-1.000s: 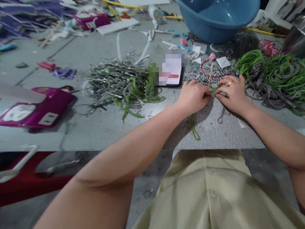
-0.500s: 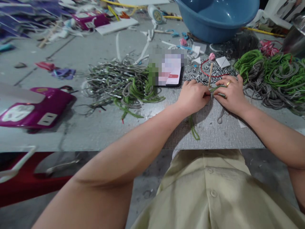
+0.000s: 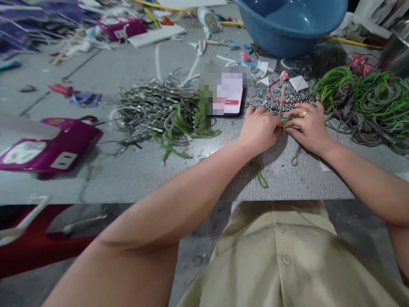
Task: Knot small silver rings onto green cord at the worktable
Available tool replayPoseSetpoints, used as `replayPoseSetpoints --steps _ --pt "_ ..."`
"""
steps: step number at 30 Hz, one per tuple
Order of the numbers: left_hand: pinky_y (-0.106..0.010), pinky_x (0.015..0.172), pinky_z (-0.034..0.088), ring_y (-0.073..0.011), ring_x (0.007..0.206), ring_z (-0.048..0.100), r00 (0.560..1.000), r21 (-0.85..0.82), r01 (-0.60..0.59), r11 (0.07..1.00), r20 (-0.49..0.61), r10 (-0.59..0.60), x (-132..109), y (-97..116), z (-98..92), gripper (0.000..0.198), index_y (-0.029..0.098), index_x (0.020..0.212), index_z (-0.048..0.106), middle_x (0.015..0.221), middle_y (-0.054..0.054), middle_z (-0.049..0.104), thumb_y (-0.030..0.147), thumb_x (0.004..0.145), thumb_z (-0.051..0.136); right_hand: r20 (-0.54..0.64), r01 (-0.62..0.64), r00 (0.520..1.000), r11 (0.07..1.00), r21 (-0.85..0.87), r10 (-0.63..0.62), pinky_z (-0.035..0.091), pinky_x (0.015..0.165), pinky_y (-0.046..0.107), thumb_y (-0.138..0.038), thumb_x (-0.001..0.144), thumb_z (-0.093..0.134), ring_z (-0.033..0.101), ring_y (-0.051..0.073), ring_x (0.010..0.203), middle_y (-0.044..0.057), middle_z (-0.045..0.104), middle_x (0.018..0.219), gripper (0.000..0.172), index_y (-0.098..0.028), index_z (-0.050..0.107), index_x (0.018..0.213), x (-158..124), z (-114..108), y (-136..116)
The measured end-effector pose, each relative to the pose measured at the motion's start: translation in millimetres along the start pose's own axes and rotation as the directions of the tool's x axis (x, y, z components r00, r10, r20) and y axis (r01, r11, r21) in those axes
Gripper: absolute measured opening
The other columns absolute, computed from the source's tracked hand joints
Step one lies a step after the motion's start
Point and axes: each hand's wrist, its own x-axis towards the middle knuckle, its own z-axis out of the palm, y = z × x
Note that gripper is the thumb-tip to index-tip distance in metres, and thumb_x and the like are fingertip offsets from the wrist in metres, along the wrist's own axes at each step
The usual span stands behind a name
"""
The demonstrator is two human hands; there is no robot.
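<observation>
My left hand (image 3: 260, 129) is closed in a pinch on a green cord, whose looped end (image 3: 261, 177) hangs out below it onto the table. Facing it, my right hand (image 3: 309, 126), with a gold ring (image 3: 304, 114), pinches the cord too, fingertips almost touching the left ones. Part of a grey cord loop (image 3: 295, 157) shows under the right hand. Just beyond the fingertips a thin wooden stick (image 3: 282, 100) stands upright, a pink ball (image 3: 284, 76) at its top. The fingers hide the part of the cord between them. Many small metal rings (image 3: 266, 101) lie behind the hands.
A phone (image 3: 234, 96) lies left of my hands beside a heap of green and grey cords with metal pieces (image 3: 153, 113). Loose green and grey cords (image 3: 367, 102) are piled at right. A blue basin (image 3: 290, 36) stands behind. A purple device (image 3: 64, 145) sits far left.
My right hand has shifted very slightly to the left and its fingers have moved a little. The left hand and the cord loop below it are nearly unchanged.
</observation>
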Motion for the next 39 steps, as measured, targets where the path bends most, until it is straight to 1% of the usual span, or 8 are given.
replayPoseSetpoints --steps 6,9,14,23,26,30,35,39 --pt "-0.046 0.092 0.042 -0.0267 0.096 0.063 1.0 -0.02 -0.015 1.0 -0.02 0.015 -0.3 -1.5 0.9 0.013 0.021 0.076 0.07 0.083 -0.006 0.074 0.018 0.081 0.058 -0.041 0.04 0.998 0.998 0.049 -0.038 0.023 0.112 0.067 -0.032 0.089 0.059 0.051 0.034 0.127 0.005 0.071 0.119 0.021 -0.03 0.077 0.099 -2.1 2.9 -0.1" --pt "-0.047 0.092 0.042 -0.0278 0.096 0.063 1.0 -0.017 -0.004 1.0 0.004 0.004 -0.1 0.1 -0.6 0.013 0.02 0.077 0.07 0.083 -0.007 0.074 0.018 0.081 0.057 -0.036 0.054 0.998 0.997 0.051 -0.052 0.023 0.112 0.067 -0.031 0.088 0.059 0.051 0.034 0.127 0.005 0.071 0.119 0.02 -0.03 0.077 0.097 -2.2 5.3 1.1" --pt "-0.047 0.093 0.043 -0.0286 0.097 0.063 1.0 -0.041 -0.011 0.999 0.012 0.011 -1.0 -0.1 -9.4 0.012 0.019 0.075 0.069 0.083 -0.007 0.072 0.017 0.077 0.057 0.012 0.019 1.0 0.999 0.039 -0.02 0.024 0.113 0.066 -0.029 0.089 0.06 0.05 0.033 0.129 0.006 0.07 0.12 0.019 -0.029 0.077 0.096 -1.2 3.2 0.2" --pt "-0.053 0.103 0.037 -0.0309 0.102 0.058 0.999 -0.119 0.019 0.993 -0.046 -0.025 0.2 -22.4 -24.6 0.006 0.02 0.069 0.065 0.078 -0.006 0.066 0.022 0.072 0.061 0.002 0.025 1.0 0.998 0.057 -0.025 0.024 0.113 0.066 -0.034 0.09 0.06 0.05 0.034 0.129 0.006 0.07 0.118 0.018 -0.03 0.076 0.094 -1.9 3.1 1.8" --pt "-0.056 0.105 0.034 -0.0337 0.107 0.057 0.996 -0.041 0.086 0.995 0.016 -0.086 0.6 -22.6 -30.7 0.008 0.019 0.071 0.067 0.081 -0.008 0.067 0.022 0.072 0.06 0.005 0.011 1.0 0.997 0.07 -0.012 0.023 0.114 0.065 -0.033 0.089 0.06 0.049 0.034 0.13 0.006 0.071 0.118 0.017 -0.028 0.076 0.093 -2.0 3.5 2.0" --pt "-0.056 0.105 0.034 -0.0376 0.115 0.055 0.973 0.137 0.169 0.976 0.135 -0.187 -0.5 -15.2 -42.2 0.022 0.016 0.085 0.073 0.095 -0.012 0.071 0.025 0.077 0.054 -0.004 0.029 1.0 0.996 0.088 -0.029 0.022 0.113 0.067 -0.034 0.09 0.058 0.049 0.034 0.129 0.007 0.07 0.119 0.019 -0.027 0.076 0.093 -2.3 4.3 2.9" --pt "-0.053 0.103 0.037 -0.0383 0.119 0.056 0.944 0.335 0.218 0.917 0.166 -0.285 -3.2 -7.8 -50.3 0.034 0.014 0.1 0.074 0.103 -0.014 0.072 0.022 0.08 0.048 -0.03 0.059 0.998 0.994 0.092 -0.057 0.021 0.112 0.069 -0.034 0.091 0.056 0.049 0.035 0.128 0.007 0.069 0.119 0.021 -0.027 0.075 0.093 -3.2 6.7 5.3" --pt "-0.054 0.103 0.036 -0.0401 0.121 0.055 0.932 0.36 0.216 0.908 0.203 -0.302 -4.0 -5.3 -53.0 0.039 0.011 0.107 0.074 0.109 -0.018 0.072 0.021 0.08 0.047 -0.046 0.063 0.997 0.992 0.11 -0.058 0.02 0.112 0.069 -0.035 0.091 0.056 0.049 0.035 0.128 0.007 0.07 0.118 0.02 -0.026 0.074 0.091 -3.3 9.4 6.7"
